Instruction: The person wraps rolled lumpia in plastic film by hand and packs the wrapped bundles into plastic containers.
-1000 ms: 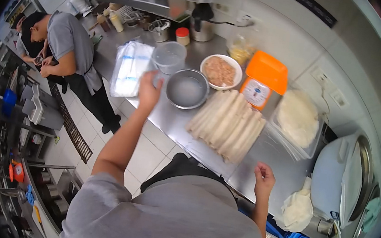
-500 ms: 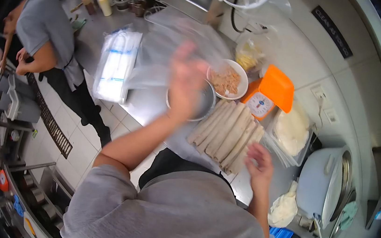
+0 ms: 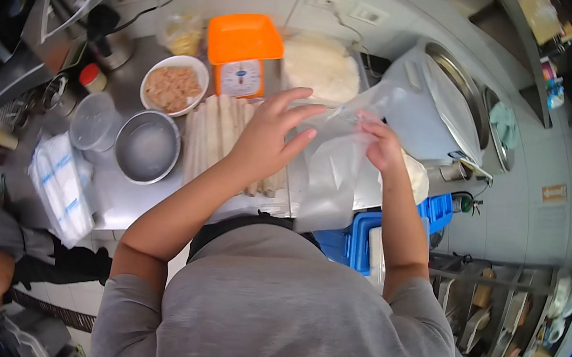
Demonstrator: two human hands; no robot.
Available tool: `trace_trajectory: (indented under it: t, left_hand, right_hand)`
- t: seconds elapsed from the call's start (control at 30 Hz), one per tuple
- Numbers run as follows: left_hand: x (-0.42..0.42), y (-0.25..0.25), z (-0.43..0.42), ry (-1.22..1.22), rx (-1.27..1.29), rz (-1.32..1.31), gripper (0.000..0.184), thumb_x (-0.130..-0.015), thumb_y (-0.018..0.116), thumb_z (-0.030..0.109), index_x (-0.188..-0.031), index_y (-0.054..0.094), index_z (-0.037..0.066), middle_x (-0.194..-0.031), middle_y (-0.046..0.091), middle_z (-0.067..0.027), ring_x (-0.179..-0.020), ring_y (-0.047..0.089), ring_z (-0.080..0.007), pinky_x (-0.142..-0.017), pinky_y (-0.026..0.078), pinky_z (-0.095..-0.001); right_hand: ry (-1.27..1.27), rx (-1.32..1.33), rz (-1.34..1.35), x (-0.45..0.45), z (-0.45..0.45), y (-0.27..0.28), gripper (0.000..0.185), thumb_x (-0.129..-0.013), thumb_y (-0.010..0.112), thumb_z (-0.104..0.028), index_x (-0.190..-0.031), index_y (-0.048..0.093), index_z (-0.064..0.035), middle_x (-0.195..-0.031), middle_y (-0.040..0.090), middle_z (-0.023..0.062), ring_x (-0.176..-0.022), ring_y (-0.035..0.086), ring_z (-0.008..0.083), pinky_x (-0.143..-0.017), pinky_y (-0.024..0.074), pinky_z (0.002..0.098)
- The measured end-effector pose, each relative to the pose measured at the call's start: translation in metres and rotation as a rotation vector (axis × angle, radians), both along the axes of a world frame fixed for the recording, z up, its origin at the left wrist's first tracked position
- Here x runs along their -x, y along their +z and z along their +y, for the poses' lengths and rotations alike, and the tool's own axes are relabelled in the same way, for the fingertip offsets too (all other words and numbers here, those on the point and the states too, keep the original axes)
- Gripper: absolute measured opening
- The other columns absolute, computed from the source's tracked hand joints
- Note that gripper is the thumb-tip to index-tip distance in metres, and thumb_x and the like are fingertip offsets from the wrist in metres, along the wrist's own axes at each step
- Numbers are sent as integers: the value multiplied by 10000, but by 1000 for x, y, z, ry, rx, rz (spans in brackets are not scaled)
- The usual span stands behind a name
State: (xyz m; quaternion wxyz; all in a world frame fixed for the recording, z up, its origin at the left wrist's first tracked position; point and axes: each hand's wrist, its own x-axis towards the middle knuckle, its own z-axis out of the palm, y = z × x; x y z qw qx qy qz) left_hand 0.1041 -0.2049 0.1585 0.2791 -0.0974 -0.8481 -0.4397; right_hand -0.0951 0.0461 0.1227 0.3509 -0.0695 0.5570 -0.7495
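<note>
My left hand is open, fingers spread, above a row of long pale rolls that lie side by side on the counter. It covers part of the rolls, and its fingertips point towards a clear plastic bag. The bag hangs from my right hand, which pinches its upper edge between thumb and fingers. Behind the bag, a stack of pale round wrappers sits in a clear tub. A white bowl of pinkish filling and a metal bowl stand left of the rolls.
An orange kitchen scale stands behind the rolls. On the right are a large grey pot and a blue crate. A pack of plastic bags lies at the counter's left edge; another person is beyond it.
The view has swung to the right. The plastic bag has come from the left to in front of me and now hangs from my right hand. My left hand is now over the rolls.
</note>
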Motion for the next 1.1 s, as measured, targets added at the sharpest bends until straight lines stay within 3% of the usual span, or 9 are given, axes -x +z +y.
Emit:
trace_trajectory:
  t: [0.27, 0.37, 0.47, 0.57, 0.67, 0.8, 0.87, 1.0, 1.1]
  left_hand:
    - [124, -103, 46, 281, 403, -151, 627, -835, 674, 186, -1417, 442, 163, -1450, 365, -125, -1335, 359, -316, -1129, 245, -519]
    - [139, -111, 46, 366, 394, -163, 620, -813, 678, 166, -1390, 452, 128, -1424, 393, -150, -1330, 369, -328, -1121, 248, -535]
    - [125, -126, 60, 213, 439, -316, 539, -810, 674, 148, -1318, 504, 87, -1373, 448, -159, -1307, 396, -331, -1098, 272, -536]
    - [98, -136, 96, 137, 438, -557, 446, -828, 655, 145, -1255, 548, 71, -1329, 493, -163, -1253, 447, -347, -1068, 318, -506]
    - [91, -153, 118, 238, 204, -566, 315, -866, 609, 142, -1164, 592, 40, -1292, 516, -177, -1174, 496, -379, -1004, 379, -478]
    - [117, -154, 90, 438, -111, -351, 268, -912, 545, 152, -1133, 604, 13, -1291, 518, -194, -1136, 515, -421, -973, 424, -436]
    - [142, -163, 68, 291, 111, -352, 289, -916, 550, 170, -1167, 611, 40, -1301, 523, -171, -1164, 506, -404, -983, 416, -448]
    - [138, -178, 91, 54, 634, -610, 407, -891, 620, 250, -1281, 588, 136, -1373, 486, -135, -1239, 475, -361, -1036, 375, -454]
    - [119, -161, 110, 176, 659, -689, 491, -864, 657, 270, -1338, 550, 204, -1390, 469, -110, -1271, 439, -337, -1062, 323, -481]
  right_hand:
    - [-68, -276, 3, 59, -10, -100, 514, -810, 641, -91, -1296, 503, 4, -1142, 603, 127, -1056, 581, 256, -925, 461, 377]
    - [-447, -906, 1083, 67, -3, -136, 553, -787, 679, -132, -1296, 507, -3, -1179, 597, 162, -1112, 550, 309, -958, 436, 423]
    - [-442, -715, 1328, 40, 5, -99, 608, -750, 715, -156, -1306, 509, -21, -1195, 591, 184, -1148, 521, 356, -985, 407, 445]
    - [4, -539, 1406, 28, 8, -99, 632, -726, 730, -138, -1313, 514, -51, -1167, 601, 182, -1140, 522, 368, -996, 398, 437]
    - [305, -498, 1185, 46, 34, -129, 464, -710, 716, -89, -1166, 625, -95, -1109, 640, 138, -1117, 536, 357, -991, 399, 422]
    - [565, -523, 1189, 84, 65, -141, 151, -676, 689, -45, -815, 690, -103, -1045, 676, 60, -1101, 554, 321, -980, 407, 406]
    - [526, -485, 1056, 85, 70, -129, 60, -652, 687, -39, -669, 671, -94, -1026, 686, 30, -1110, 559, 305, -985, 401, 400]
    - [451, -332, 1448, 80, 95, -126, 47, -622, 684, -47, -626, 647, -76, -1097, 661, 64, -1133, 546, 323, -977, 407, 404]
    - [384, -514, 1587, 71, 156, -110, 50, -618, 648, -14, -617, 623, -58, -1169, 632, 97, -1172, 514, 353, -985, 401, 423]
